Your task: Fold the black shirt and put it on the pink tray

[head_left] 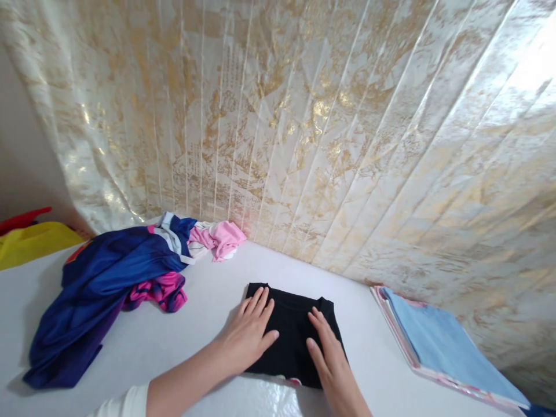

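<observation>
A black garment (293, 333), folded into a rough rectangle, lies flat on the white table in front of me. Its exact kind does not show; a bit of white and red peeks out at its near edge. My left hand (252, 330) rests on its left side with the fingers stretched out and the thumb apart. On the right side of the cloth lies my right hand (328, 350), also flat with fingers extended. Neither hand grips anything.
On the left of the white table (208, 330) lies a crumpled heap of blue clothing (117, 266), with pink cloth (226, 238) behind it. A stack of folded clothes (452, 344), light blue on top, is at right. A gold-patterned curtain (278, 127) hangs behind; yellow fabric (35, 243) sits far left.
</observation>
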`<state>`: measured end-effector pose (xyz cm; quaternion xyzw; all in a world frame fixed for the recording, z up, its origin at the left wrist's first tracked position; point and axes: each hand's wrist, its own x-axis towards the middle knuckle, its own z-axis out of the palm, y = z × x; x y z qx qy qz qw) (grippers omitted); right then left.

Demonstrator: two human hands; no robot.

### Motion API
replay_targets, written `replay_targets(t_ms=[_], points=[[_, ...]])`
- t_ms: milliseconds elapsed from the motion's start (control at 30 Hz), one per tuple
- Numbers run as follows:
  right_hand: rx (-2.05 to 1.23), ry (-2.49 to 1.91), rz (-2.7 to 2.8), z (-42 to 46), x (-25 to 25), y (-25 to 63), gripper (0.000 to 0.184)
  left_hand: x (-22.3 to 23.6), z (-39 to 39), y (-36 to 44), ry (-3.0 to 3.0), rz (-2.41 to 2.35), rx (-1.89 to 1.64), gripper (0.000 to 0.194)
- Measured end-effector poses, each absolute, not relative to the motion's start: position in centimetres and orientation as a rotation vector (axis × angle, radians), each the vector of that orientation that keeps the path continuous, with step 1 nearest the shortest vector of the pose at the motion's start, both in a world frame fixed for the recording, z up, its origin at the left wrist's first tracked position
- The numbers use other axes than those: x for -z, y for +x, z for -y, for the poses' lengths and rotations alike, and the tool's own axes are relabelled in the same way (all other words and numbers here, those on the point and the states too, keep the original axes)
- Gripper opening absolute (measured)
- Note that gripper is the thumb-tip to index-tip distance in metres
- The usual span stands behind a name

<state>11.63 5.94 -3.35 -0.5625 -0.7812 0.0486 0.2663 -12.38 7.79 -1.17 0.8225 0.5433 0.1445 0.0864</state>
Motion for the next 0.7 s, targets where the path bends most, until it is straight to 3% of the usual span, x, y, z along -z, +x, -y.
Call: replay_targets(t_ms=[133,267,500,567,700], points=[[-0.09,-1.709,1.825,-6.7,2.4,16.3,0.046,2.3,-7.8,-15.2,2.33,-1.935,-0.572,0.052],[-0.214,-1.933,1.832,-7.1,2.2,17.3,0.038,1.4,-7.4,-15.9,2.293,-2.054,-0.577,0.025],[-0.337,-2.041,1.85,-6.7,-0.2,15.8,0.033,-0.1,-7.2,-14.9,2.272,-2.001,-0.454,0.02],[-0.412,-2.065,1.856,-5.9,-1.0,16.9,0.036,0.4,-7.3,-15.1,2.297,-2.028,-0.547,0.025],[-0.537,-2.127,1.866,-4.1,-1.3,18.3,0.037,0.4,-7.4,-14.0,2.492,-1.827,-0.699,0.054]])
